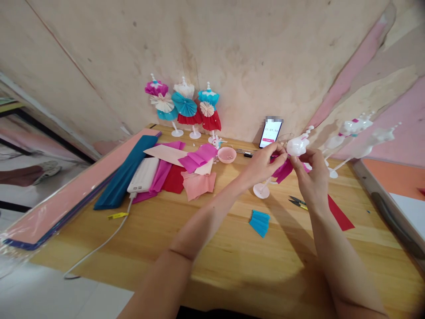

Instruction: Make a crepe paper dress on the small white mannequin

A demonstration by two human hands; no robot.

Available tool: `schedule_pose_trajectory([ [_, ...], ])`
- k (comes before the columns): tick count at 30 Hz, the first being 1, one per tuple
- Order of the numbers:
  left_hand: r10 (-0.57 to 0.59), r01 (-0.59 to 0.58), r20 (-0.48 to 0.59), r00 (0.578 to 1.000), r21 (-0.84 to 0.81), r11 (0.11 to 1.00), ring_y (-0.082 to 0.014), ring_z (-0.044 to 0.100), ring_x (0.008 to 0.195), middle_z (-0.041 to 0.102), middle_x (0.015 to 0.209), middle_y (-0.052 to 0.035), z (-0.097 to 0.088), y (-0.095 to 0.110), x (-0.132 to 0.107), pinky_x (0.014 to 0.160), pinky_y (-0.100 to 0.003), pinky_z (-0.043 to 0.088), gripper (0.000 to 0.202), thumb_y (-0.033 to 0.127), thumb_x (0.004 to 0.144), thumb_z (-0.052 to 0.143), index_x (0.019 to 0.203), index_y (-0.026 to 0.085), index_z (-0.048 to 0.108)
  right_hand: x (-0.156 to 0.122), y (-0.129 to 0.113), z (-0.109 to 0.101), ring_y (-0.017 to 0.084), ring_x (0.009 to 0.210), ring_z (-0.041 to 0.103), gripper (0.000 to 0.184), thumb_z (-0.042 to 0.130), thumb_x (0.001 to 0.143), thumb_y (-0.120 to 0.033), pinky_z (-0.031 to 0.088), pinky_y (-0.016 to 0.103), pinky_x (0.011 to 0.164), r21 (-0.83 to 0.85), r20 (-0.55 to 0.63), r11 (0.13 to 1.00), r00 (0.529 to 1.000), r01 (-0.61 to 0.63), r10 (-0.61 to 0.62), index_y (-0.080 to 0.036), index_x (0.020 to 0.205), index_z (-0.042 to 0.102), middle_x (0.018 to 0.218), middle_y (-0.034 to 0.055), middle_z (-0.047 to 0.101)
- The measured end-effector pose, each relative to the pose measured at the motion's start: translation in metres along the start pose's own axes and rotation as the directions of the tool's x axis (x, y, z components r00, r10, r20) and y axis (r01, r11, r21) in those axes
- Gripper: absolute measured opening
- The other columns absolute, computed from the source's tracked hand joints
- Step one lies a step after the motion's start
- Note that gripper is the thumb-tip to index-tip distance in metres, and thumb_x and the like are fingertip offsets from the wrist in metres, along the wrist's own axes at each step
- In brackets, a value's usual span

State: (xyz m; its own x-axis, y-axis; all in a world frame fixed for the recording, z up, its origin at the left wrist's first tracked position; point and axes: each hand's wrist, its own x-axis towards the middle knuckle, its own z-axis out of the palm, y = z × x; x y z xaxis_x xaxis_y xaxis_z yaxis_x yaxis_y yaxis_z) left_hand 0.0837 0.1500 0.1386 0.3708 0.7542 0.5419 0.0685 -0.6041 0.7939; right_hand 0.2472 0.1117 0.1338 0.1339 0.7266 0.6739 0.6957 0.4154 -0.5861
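White plastic dress stand (298,146), held in mid-air above a wooden table (212,283), long axis tilted: round base (261,190) low under the left hand (262,166), knobbed top high beside the right hand (310,177). Right hand nearer the top, left hand nearer the base. Left fingers (277,153) closed in a pinch on magenta crepe paper (282,172) at the stand's waist; right fingers (307,155) curled closed around the stand's white body, exact grip partly hidden. Beyond, 3 paper-dressed stands (184,104) in pink, teal and red against a plaster wall (252,57), near a phone (270,134) and a small pink bowl (227,155). Left of the bowl, piled crepe paper (197,184) and a white power bank (143,174). On the table near the right hand, yellow-handled scissors (298,203) and a red paper strip (339,213); closer in, a folded teal paper fan (260,223). At far right, 2 bare white stands (352,137).
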Motion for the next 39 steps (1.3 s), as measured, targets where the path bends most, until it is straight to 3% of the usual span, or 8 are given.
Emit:
schedule_pose_trajectory([
  [8,0.048,-0.047,-0.005,0.999,0.094,0.994,-0.017,0.063,0.087,0.066,0.092,-0.0031,-0.004,0.001,0.001,0.082,-0.032,0.05,0.012,0.031,0.093,0.049,0.089,0.021,0.054,-0.001,-0.006,-0.001,0.021,0.09,0.063,0.032,0.064,0.088,-0.046,0.047,0.038,0.082,-0.011,-0.001,1.0,1.0,0.001,-0.001,-0.023,0.11,0.06,0.099,0.0052,0.067],
  [14,0.058,-0.058,0.022,0.998,-0.008,0.998,-0.0161,0.061,0.086,0.064,0.09,-0.0028,-0.008,0.008,0.0,0.081,-0.03,0.049,0.016,0.035,0.094,0.05,0.089,0.02,0.055,0.0,-0.007,-0.003,0.021,0.094,0.062,0.03,0.064,0.088,-0.045,0.047,0.038,0.085,0.133,0.052,0.989,0.997,-0.069,0.063,-0.024,0.108,0.061,0.102,0.0048,0.067],
  [20,0.026,-0.026,0.012,1.0,0.004,1.0,-0.0134,0.058,0.082,0.063,0.086,-0.0019,-0.006,0.013,-0.001,0.08,-0.027,0.045,0.017,0.034,0.091,0.054,0.085,0.018,0.054,0.001,0.001,-0.002,0.021,0.096,0.062,0.029,0.065,0.086,-0.048,0.047,0.036,0.086,0.426,0.204,0.877,0.968,-0.221,0.146,-0.024,0.102,0.063,0.101,0.0032,0.068],
  [29,0.039,-0.039,-0.007,0.999,0.013,0.999,-0.0139,0.056,0.079,0.059,0.085,-0.0013,-0.004,0.016,-0.002,0.075,-0.029,0.045,0.015,0.034,0.092,0.052,0.087,0.02,0.049,0.0,-0.001,0.005,0.02,0.092,0.061,0.028,0.057,0.09,-0.052,0.048,0.035,0.086,0.574,0.354,0.72,0.911,-0.39,0.211,-0.026,0.097,0.065,0.095,0.0022,0.066],
  [34,0.049,-0.047,-0.022,0.999,0.051,0.998,-0.0165,0.059,0.081,0.062,0.087,-0.0028,-0.003,0.012,-0.001,0.077,-0.032,0.047,0.012,0.033,0.092,0.053,0.088,0.022,0.05,-0.001,0.005,0.008,0.015,0.077,0.055,0.027,0.062,0.087,-0.051,0.045,0.029,0.073,0.535,0.263,0.759,0.927,-0.372,0.268,-0.024,0.087,0.062,0.082,-0.0007,0.059],
  [39,0.068,-0.063,-0.081,0.994,0.063,0.996,-0.018,0.06,0.084,0.063,0.091,-0.0042,0.006,0.006,-0.003,0.078,-0.034,0.048,0.011,0.033,0.094,0.052,0.092,0.023,0.05,-0.002,0.008,0.01,0.014,0.075,0.053,0.029,0.063,0.087,-0.052,0.042,0.028,0.07,0.512,0.204,0.788,0.94,-0.342,0.274,-0.023,0.086,0.06,0.08,-0.0014,0.058],
])
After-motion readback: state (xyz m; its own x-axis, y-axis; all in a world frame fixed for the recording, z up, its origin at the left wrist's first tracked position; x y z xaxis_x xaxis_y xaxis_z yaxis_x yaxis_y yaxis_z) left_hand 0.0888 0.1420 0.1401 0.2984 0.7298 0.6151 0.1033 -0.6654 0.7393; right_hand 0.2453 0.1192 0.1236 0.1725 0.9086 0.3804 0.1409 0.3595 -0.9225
